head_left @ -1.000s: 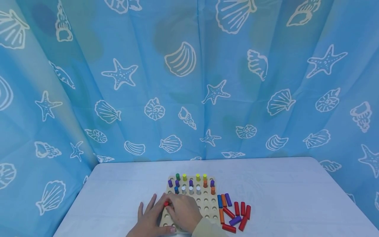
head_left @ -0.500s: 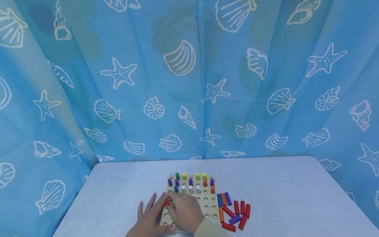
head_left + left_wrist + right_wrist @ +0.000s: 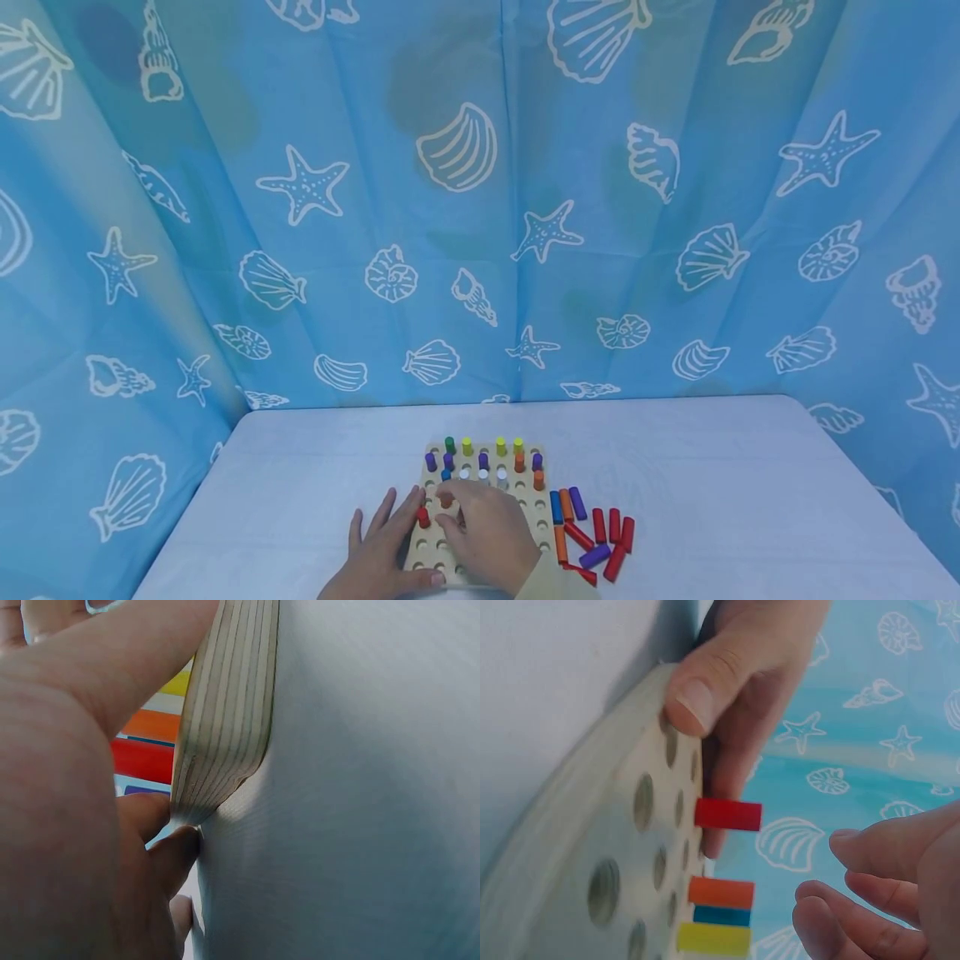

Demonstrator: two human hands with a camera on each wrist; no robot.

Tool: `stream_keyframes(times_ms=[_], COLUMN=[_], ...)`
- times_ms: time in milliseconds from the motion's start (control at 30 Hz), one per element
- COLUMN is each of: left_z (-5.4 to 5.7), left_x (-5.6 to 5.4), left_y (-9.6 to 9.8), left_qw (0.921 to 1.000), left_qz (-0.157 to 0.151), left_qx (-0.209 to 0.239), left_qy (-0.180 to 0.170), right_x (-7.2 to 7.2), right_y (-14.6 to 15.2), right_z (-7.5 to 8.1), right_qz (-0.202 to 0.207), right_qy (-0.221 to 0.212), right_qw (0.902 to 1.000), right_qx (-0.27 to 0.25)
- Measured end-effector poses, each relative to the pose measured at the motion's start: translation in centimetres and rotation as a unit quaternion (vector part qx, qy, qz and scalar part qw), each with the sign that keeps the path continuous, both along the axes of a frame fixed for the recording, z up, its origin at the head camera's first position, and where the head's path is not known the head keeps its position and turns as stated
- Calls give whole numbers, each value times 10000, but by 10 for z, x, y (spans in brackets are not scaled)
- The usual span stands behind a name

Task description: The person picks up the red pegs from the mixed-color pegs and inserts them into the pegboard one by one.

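A pale wooden pegboard (image 3: 532,515) lies on the table, with coloured pegs upright in its far rows. My left hand (image 3: 378,554) has its fingers spread along the board's left side, and its thumb rests on the front part. In the left wrist view, the left hand (image 3: 60,787) lies against the layered board edge (image 3: 229,697). A red peg (image 3: 423,518) stands in a hole near the left fingers. My right hand (image 3: 495,537) hovers over the board, near an orange peg (image 3: 446,502). In the right wrist view, the right fingers (image 3: 817,922) are apart from the pegs and hold nothing.
Loose pegs lie on the table right of the board: several red pegs (image 3: 628,535), orange pegs (image 3: 561,546), purple pegs (image 3: 595,556) and a blue peg (image 3: 556,507). A blue shell-patterned curtain (image 3: 465,208) hangs behind the white table (image 3: 712,483).
The right thumb and finger have let go of the red peg and moved slightly right. The peg now stands uncovered in its hole. My left hand has stayed in place.
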State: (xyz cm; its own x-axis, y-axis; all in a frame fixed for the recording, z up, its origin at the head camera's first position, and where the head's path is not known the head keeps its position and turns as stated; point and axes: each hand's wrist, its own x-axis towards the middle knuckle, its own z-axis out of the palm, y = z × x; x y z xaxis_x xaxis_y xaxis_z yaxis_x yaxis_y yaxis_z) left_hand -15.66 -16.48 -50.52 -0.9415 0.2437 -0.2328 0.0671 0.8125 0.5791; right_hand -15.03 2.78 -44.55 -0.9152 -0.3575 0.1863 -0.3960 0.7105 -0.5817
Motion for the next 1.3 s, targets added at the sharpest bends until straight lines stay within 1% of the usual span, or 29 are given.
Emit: stream_keyframes(times_ms=[100,267,433,567,767,967,1200,1300], left_z=[0,1,2,1,2,2,1,0], left_x=[0,0,0,-1,-1,-1,-2,-1], left_y=[0,-1,-2,-2,-2,-2,-1,-1], left_qw=[10000,9999,9999,9999,10000,9999,9997,9997], left_qz=[21,30,38,62,54,72,91,84], left_qx=[-64,-131,-68,-58,-43,-50,100,144], left_qy=[-26,-62,-99,-113,-53,-104,-211,-206], right_x=[0,0,2,4,5,7,8,7], right_y=[5,11,17,24,35,45,55,60], right_z=[1,2,5,4,5,5,5,4], right_qz=[-43,-161,-297,-383,-494,-611,-850,-903], right_qy=[123,80,22,93,8,180,10,46], right_qw=[9999,9998,9995,9992,9986,9979,9961,9955], right_qx=[-7,51,80,110,178,118,221,271])
